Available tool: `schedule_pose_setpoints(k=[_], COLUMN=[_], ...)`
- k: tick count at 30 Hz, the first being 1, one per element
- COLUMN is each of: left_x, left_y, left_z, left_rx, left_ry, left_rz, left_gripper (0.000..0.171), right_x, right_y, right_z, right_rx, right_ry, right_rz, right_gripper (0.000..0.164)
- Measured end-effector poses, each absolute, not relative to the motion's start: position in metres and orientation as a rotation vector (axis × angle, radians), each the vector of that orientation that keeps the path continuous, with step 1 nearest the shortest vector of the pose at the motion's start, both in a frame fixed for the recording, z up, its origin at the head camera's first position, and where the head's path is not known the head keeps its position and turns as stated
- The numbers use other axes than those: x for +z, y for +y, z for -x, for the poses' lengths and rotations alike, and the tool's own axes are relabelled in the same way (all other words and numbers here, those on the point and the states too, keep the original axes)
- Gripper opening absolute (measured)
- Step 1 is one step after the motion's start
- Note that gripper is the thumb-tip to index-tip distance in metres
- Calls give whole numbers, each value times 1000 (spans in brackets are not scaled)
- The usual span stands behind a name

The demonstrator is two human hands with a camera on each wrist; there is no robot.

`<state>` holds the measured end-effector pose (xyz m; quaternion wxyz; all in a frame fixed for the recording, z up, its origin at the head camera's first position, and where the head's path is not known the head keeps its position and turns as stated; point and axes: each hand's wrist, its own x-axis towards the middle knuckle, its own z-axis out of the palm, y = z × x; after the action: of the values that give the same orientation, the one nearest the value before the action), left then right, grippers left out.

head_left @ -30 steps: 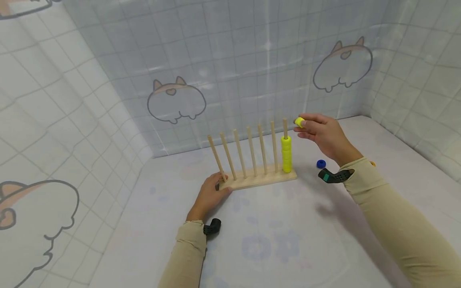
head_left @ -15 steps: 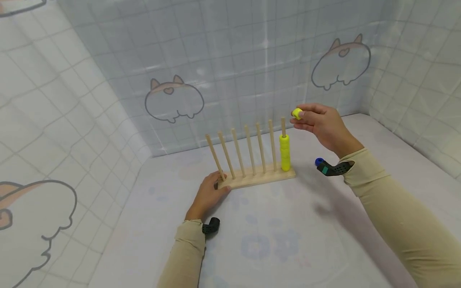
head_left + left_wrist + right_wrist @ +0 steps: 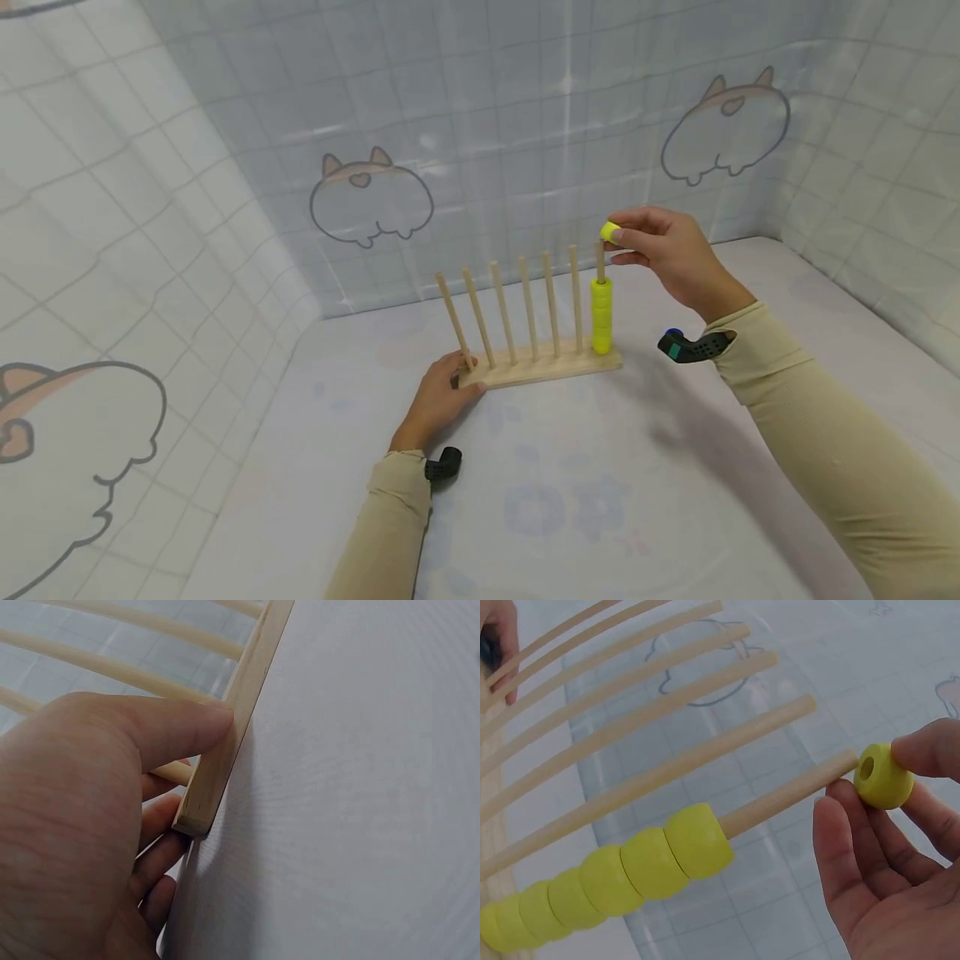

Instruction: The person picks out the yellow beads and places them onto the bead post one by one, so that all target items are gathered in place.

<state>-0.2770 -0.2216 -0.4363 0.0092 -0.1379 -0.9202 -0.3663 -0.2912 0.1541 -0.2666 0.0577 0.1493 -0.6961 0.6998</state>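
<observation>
A wooden peg rack (image 3: 540,373) stands on the table with several upright rods. Several yellow beads (image 3: 602,317) are stacked on its rightmost rod (image 3: 787,793), whose upper part is bare. My right hand (image 3: 678,258) pinches one yellow bead (image 3: 885,776) between thumb and fingers at that rod's tip; in the right wrist view its hole faces the tip. Whether bead and tip touch, I cannot tell. At the rack's left end my left hand (image 3: 438,400) grips the base (image 3: 217,772), thumb on the front and fingers behind.
A blue bead (image 3: 673,332) lies on the table, mostly hidden behind the right wrist's black camera (image 3: 693,346). Patterned cloth walls (image 3: 480,125) rise close behind the rack and on both sides.
My right hand has moved left and slightly up, bringing the yellow bead from beside the rightmost rod to its tip and turning it. My left hand keeps its grip on the base.
</observation>
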Motion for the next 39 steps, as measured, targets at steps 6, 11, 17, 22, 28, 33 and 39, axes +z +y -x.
schedule_pose_setpoints(k=[6, 11, 17, 22, 28, 33, 39], left_x=[-437, -440, -442, -439, -436, -438, -437], left_y=[-221, -222, -223, -222, -222, -223, -222], left_z=[278, 279, 279, 278, 278, 278, 278], left_rx=[-1157, -1176, -1174, -1170, -1172, -1172, -1158], left_ry=[-2856, -2838, -2846, -2849, -2842, -2845, -2855], left_rz=[447, 454, 452, 451, 462, 450, 450], left_gripper=[45, 43, 45, 44, 44, 43, 44], right_x=[-264, -261, -262, -261, -259, -258, -258], right_y=[150, 145, 143, 144, 143, 140, 141], right_z=[288, 287, 288, 287, 288, 289, 287], right_rx=[1715, 1503, 1444, 1438, 1416, 1394, 1418], right_ry=[-2297, -2386, -2457, -2474, -2494, -2517, -2519], right_rz=[-513, -501, -457, -457, -431, -424, -401], right_gripper=[37, 36, 35, 34, 31, 30, 29])
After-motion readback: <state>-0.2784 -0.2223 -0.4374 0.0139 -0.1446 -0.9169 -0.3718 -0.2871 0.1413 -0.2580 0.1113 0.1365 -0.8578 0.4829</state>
